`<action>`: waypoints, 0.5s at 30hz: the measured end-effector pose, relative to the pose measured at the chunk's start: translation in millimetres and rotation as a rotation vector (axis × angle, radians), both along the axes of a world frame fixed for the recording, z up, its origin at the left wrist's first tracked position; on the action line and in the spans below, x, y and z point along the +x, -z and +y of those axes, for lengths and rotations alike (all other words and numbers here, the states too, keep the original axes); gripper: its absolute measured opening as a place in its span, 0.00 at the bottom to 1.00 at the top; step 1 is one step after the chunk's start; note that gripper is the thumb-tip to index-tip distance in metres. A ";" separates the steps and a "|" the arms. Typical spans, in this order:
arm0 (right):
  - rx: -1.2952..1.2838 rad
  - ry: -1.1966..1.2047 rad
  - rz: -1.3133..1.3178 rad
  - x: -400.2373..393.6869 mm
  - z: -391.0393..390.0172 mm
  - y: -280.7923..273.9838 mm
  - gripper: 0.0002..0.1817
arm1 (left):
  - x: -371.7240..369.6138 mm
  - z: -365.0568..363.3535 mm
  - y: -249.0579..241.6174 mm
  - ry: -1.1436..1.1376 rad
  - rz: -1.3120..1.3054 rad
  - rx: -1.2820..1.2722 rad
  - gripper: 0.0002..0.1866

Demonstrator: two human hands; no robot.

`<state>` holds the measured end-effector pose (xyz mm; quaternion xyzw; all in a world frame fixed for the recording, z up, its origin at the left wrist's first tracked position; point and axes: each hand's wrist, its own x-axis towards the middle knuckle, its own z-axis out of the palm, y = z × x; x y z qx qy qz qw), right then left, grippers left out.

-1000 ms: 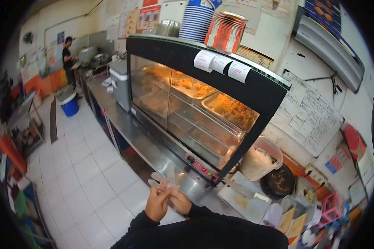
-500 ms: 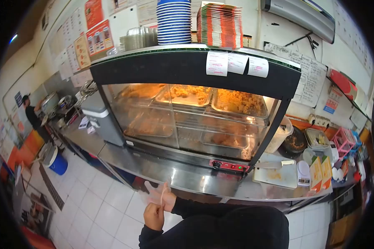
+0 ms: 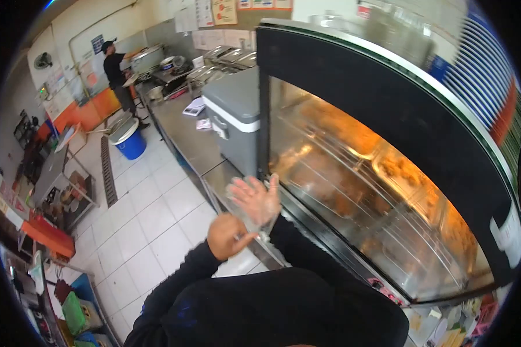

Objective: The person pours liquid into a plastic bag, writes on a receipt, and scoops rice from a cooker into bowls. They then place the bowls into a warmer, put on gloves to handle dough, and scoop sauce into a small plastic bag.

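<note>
A clear plastic glove [image 3: 255,202] covers my right hand [image 3: 261,201], which is held up with its fingers spread in front of the glass case. Just below and to the left, my bare left hand [image 3: 230,236] is closed, its thumb and fingers at the glove's cuff near the right wrist. Close by on the right stands the heated display case [image 3: 382,75], its trays of fried food [image 3: 399,168] lit orange behind the glass.
A grey cooler [image 3: 231,104] stands on the steel counter [image 3: 182,130]. Farther back, a person [image 3: 116,72] in dark clothes reaches toward a large pot [image 3: 149,58]. A blue bucket [image 3: 130,144] sits on the tiled floor. Shelves with containers line the lower left.
The view has swung left, bringing the cooler and co-worker closer to the middle. My right hand's fingers are now spread inside the glove, and both hands are higher in view.
</note>
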<state>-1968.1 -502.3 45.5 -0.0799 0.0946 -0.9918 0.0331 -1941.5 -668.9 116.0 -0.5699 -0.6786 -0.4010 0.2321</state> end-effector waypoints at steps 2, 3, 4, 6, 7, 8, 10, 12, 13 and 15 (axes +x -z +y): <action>0.402 0.081 -0.197 6.0 14.8 -20.8 0.42 | -71.9 6.8 -13.9 -0.147 -0.085 0.184 0.22; 0.556 0.087 -0.219 8.1 22.6 -24.6 0.42 | -111.2 14.8 -22.3 -0.230 -0.150 0.149 0.27; 0.653 0.106 -0.237 14.3 26.7 -39.4 0.40 | -149.5 30.1 -34.8 -0.282 -0.024 0.132 0.30; 0.790 0.223 -0.106 15.7 40.8 -45.2 0.38 | -223.5 64.9 -35.7 -0.293 0.073 0.018 0.41; 0.814 0.264 -0.068 15.2 46.4 -50.5 0.37 | -252.0 83.1 -26.8 -0.324 0.088 -0.045 0.41; 0.842 0.310 -0.033 15.9 51.7 -57.6 0.36 | -272.8 98.0 -21.1 -0.348 0.102 -0.106 0.41; 0.880 0.413 0.027 18.4 60.6 -70.6 0.36 | -293.4 109.7 -15.5 -0.293 0.079 -0.197 0.41; 0.886 0.528 0.074 18.7 59.6 -79.5 0.38 | -308.6 125.2 -11.6 -0.257 0.132 -0.157 0.42; 0.894 0.575 0.083 8.9 58.2 -89.1 0.38 | -314.0 129.0 -9.3 -0.252 0.184 -0.080 0.42; 0.902 0.646 0.063 -5.0 43.7 -105.1 0.39 | -323.4 133.8 -31.6 -0.248 0.183 0.012 0.41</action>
